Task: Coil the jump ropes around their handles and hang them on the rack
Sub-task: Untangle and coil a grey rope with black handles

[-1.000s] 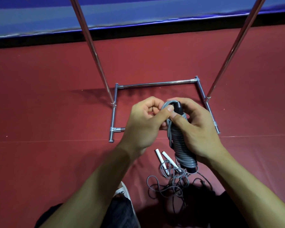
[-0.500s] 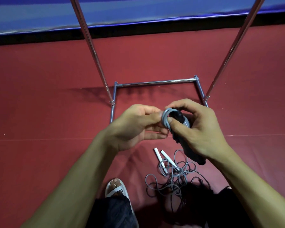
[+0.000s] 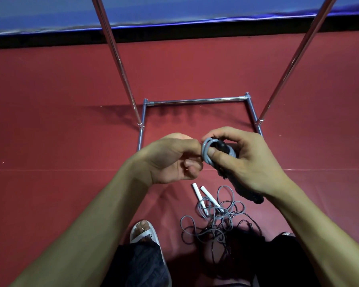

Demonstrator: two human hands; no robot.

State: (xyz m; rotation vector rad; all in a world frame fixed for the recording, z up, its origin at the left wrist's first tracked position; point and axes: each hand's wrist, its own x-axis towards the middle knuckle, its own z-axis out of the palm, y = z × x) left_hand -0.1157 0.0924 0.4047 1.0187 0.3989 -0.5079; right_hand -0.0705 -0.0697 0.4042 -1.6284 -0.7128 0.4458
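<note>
Over the red floor (image 3: 50,125) by the rack (image 3: 195,99), the right hand (image 3: 253,164) curls round a jump rope (image 3: 206,151), black handles bound in grey coils; the left hand (image 3: 170,160) pinches its top loop. Below lies a second rope (image 3: 218,216), white-handled, tangled.

Grey rope (image 3: 206,151), black handle (image 3: 222,145), white handles (image 3: 203,196), red floor (image 3: 50,121).

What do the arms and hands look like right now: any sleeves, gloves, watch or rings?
The left forearm and right forearm are bare to the frame edge; no sleeve shows. The left hand and right hand wear no gloves, and no watch, wristband or ring is visible.
</note>
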